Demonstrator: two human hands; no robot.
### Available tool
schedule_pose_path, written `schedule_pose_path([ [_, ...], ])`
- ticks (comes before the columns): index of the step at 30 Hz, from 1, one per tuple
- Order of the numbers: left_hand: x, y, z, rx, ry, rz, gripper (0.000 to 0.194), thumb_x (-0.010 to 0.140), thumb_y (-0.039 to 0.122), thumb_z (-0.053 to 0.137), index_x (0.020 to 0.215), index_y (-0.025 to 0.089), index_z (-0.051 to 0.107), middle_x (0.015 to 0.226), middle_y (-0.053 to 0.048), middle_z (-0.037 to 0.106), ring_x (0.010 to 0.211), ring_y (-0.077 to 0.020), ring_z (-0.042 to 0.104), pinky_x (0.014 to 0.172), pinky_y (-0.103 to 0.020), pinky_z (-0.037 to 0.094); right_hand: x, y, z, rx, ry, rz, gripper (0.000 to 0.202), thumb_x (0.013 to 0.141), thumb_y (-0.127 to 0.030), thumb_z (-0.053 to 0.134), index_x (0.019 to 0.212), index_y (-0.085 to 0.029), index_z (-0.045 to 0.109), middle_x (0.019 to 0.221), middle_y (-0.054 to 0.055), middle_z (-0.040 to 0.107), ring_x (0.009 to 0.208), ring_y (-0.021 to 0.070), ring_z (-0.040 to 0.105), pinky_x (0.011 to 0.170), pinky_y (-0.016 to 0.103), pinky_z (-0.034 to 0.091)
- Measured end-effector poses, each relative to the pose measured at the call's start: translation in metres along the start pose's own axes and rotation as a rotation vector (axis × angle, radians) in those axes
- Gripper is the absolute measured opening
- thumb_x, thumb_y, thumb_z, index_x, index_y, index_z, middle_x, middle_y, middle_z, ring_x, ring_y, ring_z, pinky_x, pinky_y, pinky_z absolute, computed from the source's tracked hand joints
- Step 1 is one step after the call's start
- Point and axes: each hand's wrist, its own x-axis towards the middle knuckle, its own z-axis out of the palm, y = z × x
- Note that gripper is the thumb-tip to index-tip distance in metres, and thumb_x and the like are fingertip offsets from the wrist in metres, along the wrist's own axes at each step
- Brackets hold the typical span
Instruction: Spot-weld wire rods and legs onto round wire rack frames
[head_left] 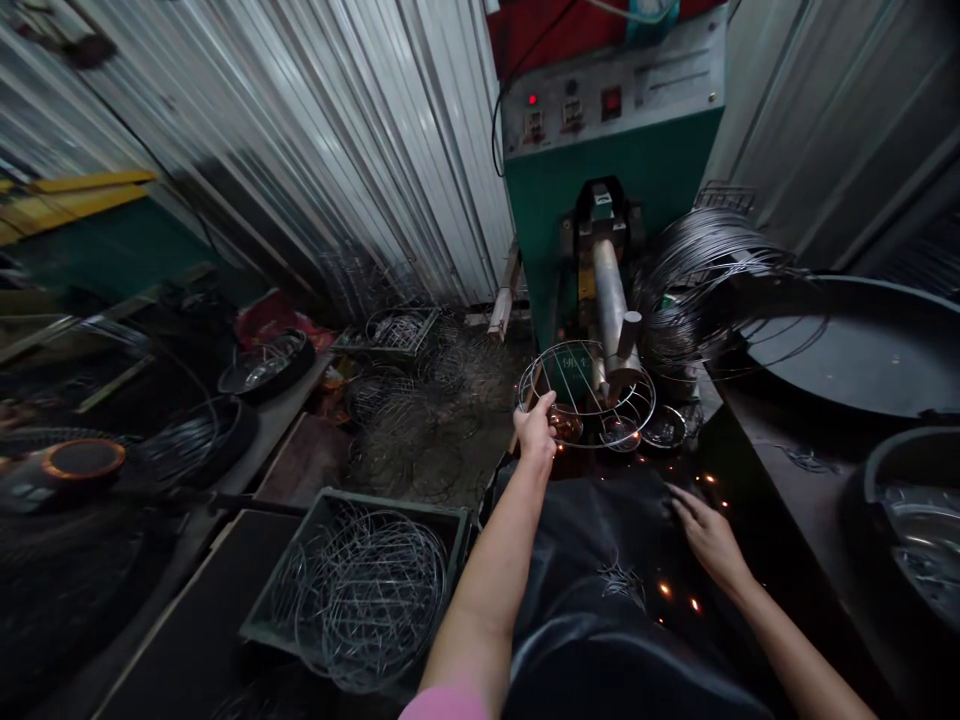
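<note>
My left hand [535, 432] is closed on the near left rim of a round wire rack [646, 410], a metal ring crossed by straight wires. The rack is at the electrode tip [604, 388] under the thick metal arm of a green spot welder [540, 210]. Sparks are scattered below the rack and beside my lap. My right hand [705, 535] is lower, over the right edge of a black apron [577, 530], apart from the rack. Its fingers are pressed together; anything between them is too small to make out. A small pile of short wires [622, 580] lies on the apron.
A green crate [259, 625] of round wire racks [375, 590] stands at lower left. Coiled wire [697, 270] hangs right of the welder. A large dark basin [847, 350] and another tub [874, 480] stand at right. More wire rings [405, 440] lie on the floor.
</note>
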Motion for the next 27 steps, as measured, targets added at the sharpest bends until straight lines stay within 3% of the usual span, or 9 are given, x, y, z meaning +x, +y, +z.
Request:
schedule_pose_path([
  [3, -0.004, -0.001, 0.000, -0.027, 0.023, 0.042, 0.045, 0.051, 0.031, 0.079, 0.083, 0.015, 0.050, 0.055, 0.007, 0.044, 0.039, -0.0043, 0.042, 0.032, -0.014, 0.021, -0.005, 0.030, -0.009, -0.024, -0.031, 0.041, 0.049, 0.067, -0.052, 0.057, 0.099, -0.016, 0.065, 0.063, 0.003, 0.065, 0.058, 0.0191, 0.061, 0.061, 0.032, 0.051],
  [6, -0.009, -0.003, -0.002, -0.057, 0.029, 0.095, 0.045, 0.053, 0.031, 0.078, 0.083, 0.016, 0.049, 0.055, 0.009, 0.040, 0.038, -0.0020, 0.037, 0.032, -0.013, 0.020, -0.001, 0.040, -0.012, 0.052, -0.031, 0.074, 0.046, 0.068, -0.050, 0.058, 0.099, -0.015, 0.062, 0.061, 0.002, 0.064, 0.055, 0.0182, 0.061, 0.057, 0.031, 0.051],
  [12, -0.013, -0.009, -0.004, -0.094, 0.040, 0.021, 0.041, 0.052, 0.031, 0.078, 0.075, 0.015, 0.049, 0.057, 0.008, 0.042, 0.038, -0.0010, 0.035, 0.031, -0.013, 0.019, 0.008, 0.043, -0.012, 0.258, 0.006, 0.156, 0.041, 0.063, -0.046, 0.067, 0.089, -0.014, 0.060, 0.068, 0.006, 0.065, 0.060, 0.0205, 0.064, 0.058, 0.033, 0.054],
  [19, -0.013, -0.017, -0.003, -0.155, 0.061, -0.095, 0.036, 0.056, 0.039, 0.071, 0.068, 0.017, 0.045, 0.049, 0.010, 0.030, 0.033, -0.0009, 0.023, 0.030, -0.016, 0.015, 0.001, 0.036, -0.011, 0.211, 0.012, 0.156, 0.040, 0.065, -0.046, 0.062, 0.091, -0.015, 0.058, 0.071, 0.006, 0.065, 0.062, 0.0199, 0.064, 0.062, 0.033, 0.053],
  [25, -0.002, -0.009, -0.012, -0.032, -0.043, -0.346, 0.037, 0.053, 0.033, 0.073, 0.063, 0.017, 0.042, 0.047, 0.011, 0.026, 0.035, -0.0017, 0.027, 0.036, -0.017, 0.028, 0.003, 0.037, -0.009, 0.200, 0.026, 0.159, 0.043, 0.065, -0.050, 0.062, 0.090, -0.016, 0.059, 0.069, 0.005, 0.065, 0.059, 0.0195, 0.063, 0.061, 0.033, 0.053],
  [27, -0.002, -0.005, -0.015, -0.047, -0.063, -0.318, 0.038, 0.052, 0.032, 0.074, 0.062, 0.018, 0.040, 0.048, 0.011, 0.025, 0.036, -0.0015, 0.028, 0.037, -0.017, 0.030, 0.002, 0.036, -0.009, 0.226, 0.027, 0.164, 0.044, 0.063, -0.052, 0.064, 0.089, -0.016, 0.060, 0.070, 0.006, 0.066, 0.060, 0.0204, 0.063, 0.061, 0.034, 0.053],
])
